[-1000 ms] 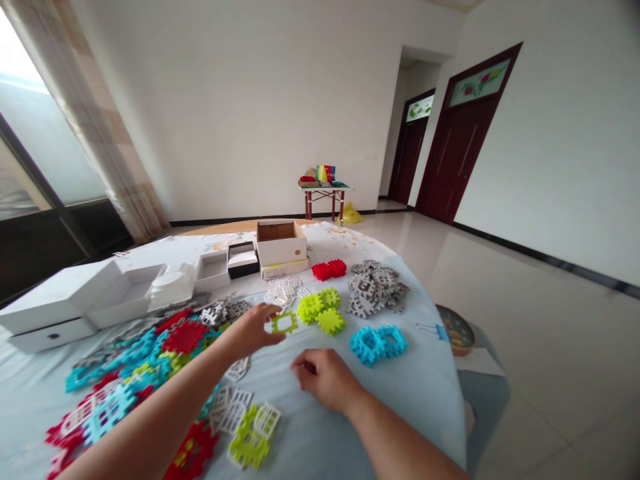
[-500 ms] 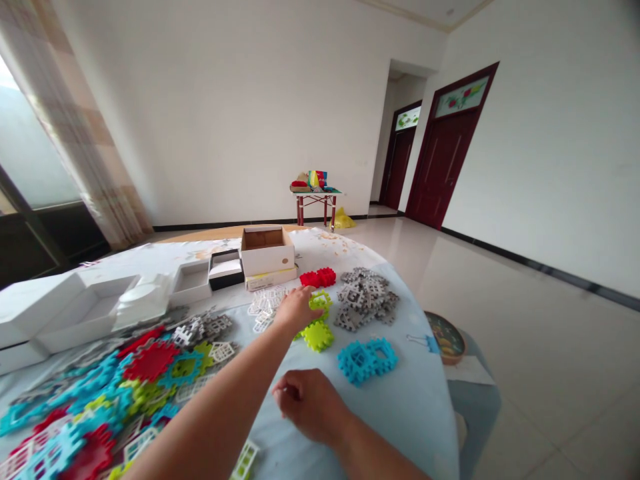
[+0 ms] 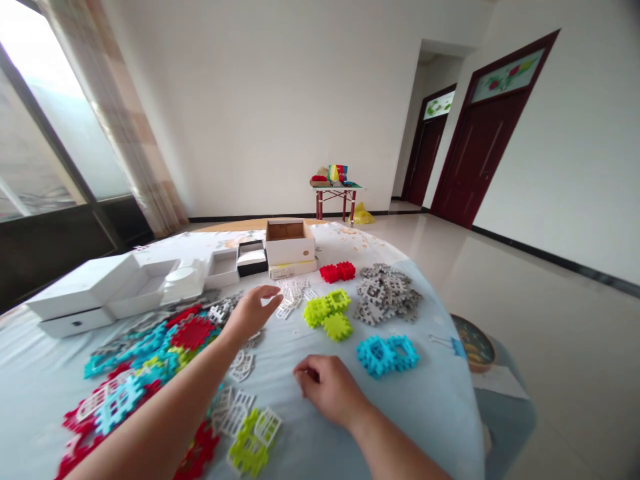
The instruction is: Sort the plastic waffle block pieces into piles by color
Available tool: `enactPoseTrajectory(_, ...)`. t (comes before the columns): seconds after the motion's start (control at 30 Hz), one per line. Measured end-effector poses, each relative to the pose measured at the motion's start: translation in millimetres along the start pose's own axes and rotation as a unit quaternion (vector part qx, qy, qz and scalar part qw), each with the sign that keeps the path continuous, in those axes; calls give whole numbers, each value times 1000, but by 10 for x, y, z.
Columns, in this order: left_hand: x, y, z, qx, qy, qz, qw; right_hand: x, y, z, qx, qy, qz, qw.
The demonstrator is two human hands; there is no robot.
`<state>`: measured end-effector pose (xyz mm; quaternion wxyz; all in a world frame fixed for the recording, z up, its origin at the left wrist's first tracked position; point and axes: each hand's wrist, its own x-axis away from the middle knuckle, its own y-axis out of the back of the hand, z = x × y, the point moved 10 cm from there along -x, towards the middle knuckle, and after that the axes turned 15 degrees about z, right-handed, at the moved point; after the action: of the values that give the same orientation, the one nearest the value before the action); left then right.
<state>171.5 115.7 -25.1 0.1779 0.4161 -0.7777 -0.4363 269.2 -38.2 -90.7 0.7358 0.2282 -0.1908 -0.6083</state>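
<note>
My left hand [image 3: 256, 312] hovers at the table's middle with thumb and fingers apart and nothing between them. Just beyond its fingertips lie white lattice pieces [image 3: 291, 298]. To its right sits a group of lime-green toothed building pieces [image 3: 327, 311]. My right hand [image 3: 327, 389] rests near the front of the cloth, fingers curled in, with nothing showing in the hollow. Blue toothed pieces [image 3: 387, 355] lie beside it on the right. A large mixed pile of red, blue and green building pieces [image 3: 160, 357] spreads on the left, partly hidden by my left forearm.
Red pieces [image 3: 337, 271] and a grey heap [image 3: 387, 293] lie farther back on the right. White boxes [image 3: 83, 287] and an open carton [image 3: 290, 250] line the back. A round basket [image 3: 473, 341] is beyond the table's right edge.
My left hand has drawn back leftward from the lime-green pieces, which now show fully. My right hand stays curled on the cloth. The view has turned left.
</note>
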Motion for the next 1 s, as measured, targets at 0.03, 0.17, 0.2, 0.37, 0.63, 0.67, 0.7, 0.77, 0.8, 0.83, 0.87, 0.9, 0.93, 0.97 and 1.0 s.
enactPoseTrajectory(0.03,125,82,97,-5,9,-1,1000,0,-2,7,-6,3,0,1000)
enactPoseTrajectory(0.17,600,368,432,-37,47,-4,998,-6,-19,22,-36,17,5,999)
enactPoseTrajectory(0.2,698,429,498,-53,54,-5,997,-7,-17,25,-43,20,4,999)
enactPoseTrajectory(0.37,1007,579,675,-117,56,-10,992,5,26,46,-51,32,-17,998)
enactPoseTrajectory(0.63,1109,404,552,-162,51,-11,985,-40,20,17,-14,21,-45,999)
enactPoseTrajectory(0.67,1119,386,537,-168,50,-11,984,-74,17,17,-11,19,-45,999)
enactPoseTrajectory(0.7,1129,372,525,-174,48,-13,983,-116,14,23,-7,19,-44,999)
enactPoseTrajectory(0.77,1143,346,507,-186,41,-13,982,-217,6,49,3,23,-43,999)
enactPoseTrajectory(0.8,1145,333,501,-191,39,-13,981,-272,-2,62,8,25,-42,999)
enactPoseTrajectory(0.83,1141,320,493,-196,37,-12,980,-324,-13,67,11,26,-43,999)
enactPoseTrajectory(0.87,1131,308,481,-200,35,-11,979,-369,-23,63,13,24,-46,999)
enactPoseTrajectory(0.9,1113,292,458,-204,31,-10,978,-405,-32,54,17,21,-51,998)
enactPoseTrajectory(0.93,1086,273,425,-208,23,-8,978,-430,-40,43,23,18,-58,998)
enactPoseTrajectory(0.97,1051,248,383,-211,13,-4,977,-443,-46,34,32,16,-66,997)
enactPoseTrajectory(1.0,1009,216,339,-215,2,4,977,-447,-51,29,43,15,-73,996)
